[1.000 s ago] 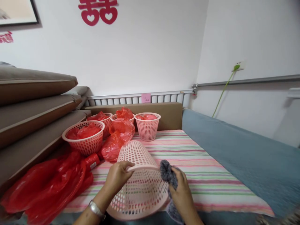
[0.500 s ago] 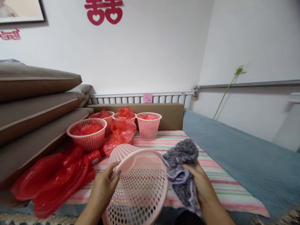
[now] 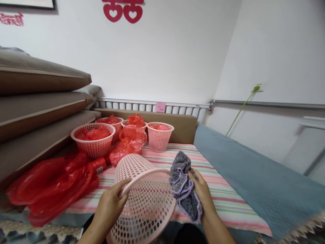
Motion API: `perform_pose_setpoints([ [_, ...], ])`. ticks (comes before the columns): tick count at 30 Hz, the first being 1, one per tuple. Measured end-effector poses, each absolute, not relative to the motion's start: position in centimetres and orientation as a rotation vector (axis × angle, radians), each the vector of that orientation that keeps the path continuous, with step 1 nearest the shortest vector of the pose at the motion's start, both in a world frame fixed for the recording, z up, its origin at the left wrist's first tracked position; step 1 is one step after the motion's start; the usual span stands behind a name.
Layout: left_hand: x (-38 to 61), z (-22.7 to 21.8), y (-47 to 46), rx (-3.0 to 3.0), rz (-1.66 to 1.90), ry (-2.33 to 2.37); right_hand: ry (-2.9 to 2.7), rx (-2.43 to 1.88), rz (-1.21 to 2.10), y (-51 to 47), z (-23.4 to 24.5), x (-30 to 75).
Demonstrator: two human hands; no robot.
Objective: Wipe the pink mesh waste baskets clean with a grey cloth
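Observation:
A pale pink perforated plastic basket [image 3: 137, 169] lies tipped on its side, its mouth facing me. My left hand [image 3: 114, 200] grips the rim at the left, thumb inside and fingers outside. Bunched in my right hand [image 3: 200, 189] is a grey cleaning cloth [image 3: 181, 186] with lilac edging. It hangs beside the right side of the basket's rim; whether it touches the rim I cannot tell. No contents are visible inside the tilted basket.
Behind stand several pink baskets [image 3: 159, 137] lined with red plastic bags. Loose red bags [image 3: 53, 183] and a red roll [image 3: 98, 165] lie left on the striped cloth [image 3: 228, 203]. Stacked cushions [image 3: 38, 101] rise at far left; a blue-covered sofa edge [image 3: 243, 159] bounds the right.
My right hand with the grey cloth has moved left, closer to the basket's rim. My left hand keeps its hold on the rim. The view has shifted slightly.

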State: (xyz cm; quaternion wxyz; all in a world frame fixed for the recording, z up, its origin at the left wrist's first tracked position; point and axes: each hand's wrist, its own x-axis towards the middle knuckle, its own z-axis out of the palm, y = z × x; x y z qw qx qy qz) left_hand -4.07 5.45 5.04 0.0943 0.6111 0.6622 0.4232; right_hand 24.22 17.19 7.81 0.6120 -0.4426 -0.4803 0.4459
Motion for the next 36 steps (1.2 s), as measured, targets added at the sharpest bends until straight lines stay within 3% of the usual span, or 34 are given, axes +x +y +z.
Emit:
perform_pose_setpoints([
  [4,-3.6,5.7,4.8,1.834,1.262,1.962,-0.959,-0.875,1.062,16.6,9.0,24.4],
  [8,-2.9,6.5,4.2,1.818,1.280,1.924,-0.942,-0.813,0.749,15.5,11.8,24.5],
  [12,-1.9,7.1,4.0,1.882,1.290,1.882,-1.436,-0.850,0.494,12.2,13.4,20.7],
  [15,-1.7,7.0,4.1,1.966,1.300,1.942,-1.928,-0.640,0.271,9.4,13.5,16.7],
  [19,-2.3,6.4,4.0,2.074,1.259,2.040,-2.242,-0.514,0.326,8.2,14.6,14.8],
  [23,-2.6,6.7,3.6,2.049,1.239,2.134,-1.977,-0.588,0.537,10.4,16.6,16.1],
  [30,-2.5,7.8,3.2,1.901,1.310,1.807,-1.635,-0.795,0.591,15.5,18.2,19.8],
  [36,-2.1,7.9,3.6,1.856,1.312,1.794,-1.551,-0.889,-0.021,17.7,20.2,21.9],
])
